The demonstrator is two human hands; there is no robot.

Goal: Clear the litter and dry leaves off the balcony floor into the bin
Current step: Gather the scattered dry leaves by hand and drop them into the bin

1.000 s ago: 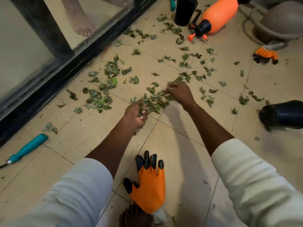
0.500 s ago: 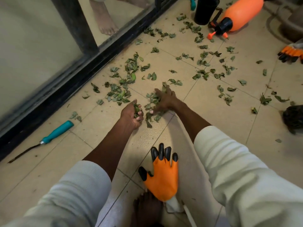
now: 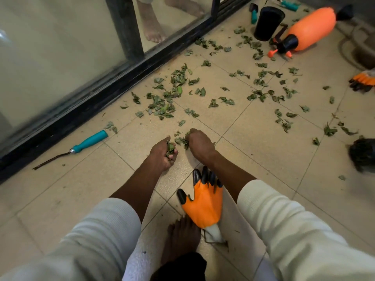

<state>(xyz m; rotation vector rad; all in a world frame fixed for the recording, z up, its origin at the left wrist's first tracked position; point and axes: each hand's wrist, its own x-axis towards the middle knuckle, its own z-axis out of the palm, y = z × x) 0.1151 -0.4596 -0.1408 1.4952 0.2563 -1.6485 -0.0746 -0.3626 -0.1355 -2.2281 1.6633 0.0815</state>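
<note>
Left hand [image 3: 163, 152] clutched leaves [image 3: 170, 147], fingers curled round bunch. Right hand [image 3: 199, 144], drawn back from farther reach, raked small pile [image 3: 182, 139] in against left, fingers curled on it. Most leaves [image 3: 162, 104] lay scattered on floor [image 3: 253, 142]. Bin not identifiable. Glove [image 3: 205, 201] near foot. Gathering underway; transfer pending.

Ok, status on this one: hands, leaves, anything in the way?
Left hand gripping a clump of leaves. Right hand gathering more off the floor. Many leaves still scattered ahead. Orange glove lies between the forearms.
</note>
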